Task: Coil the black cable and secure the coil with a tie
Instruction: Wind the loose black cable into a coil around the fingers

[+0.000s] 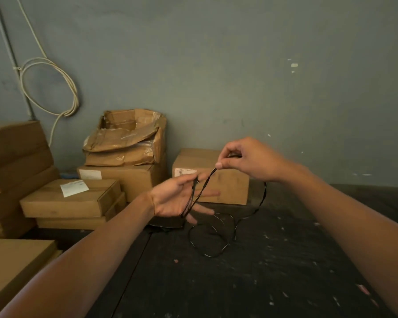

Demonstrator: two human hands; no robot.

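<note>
Right hand (244, 157) pinches the cable (205, 184) taut; left hand (177, 198), palm up, thumb-pins the loops. The strand runs 1 to 7 o'clock; slack lies at 5.

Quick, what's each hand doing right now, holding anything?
Left hand: pinches loops of the black cable between thumb and forefinger.
Right hand: pinches the same cable at its fingertips.
</note>
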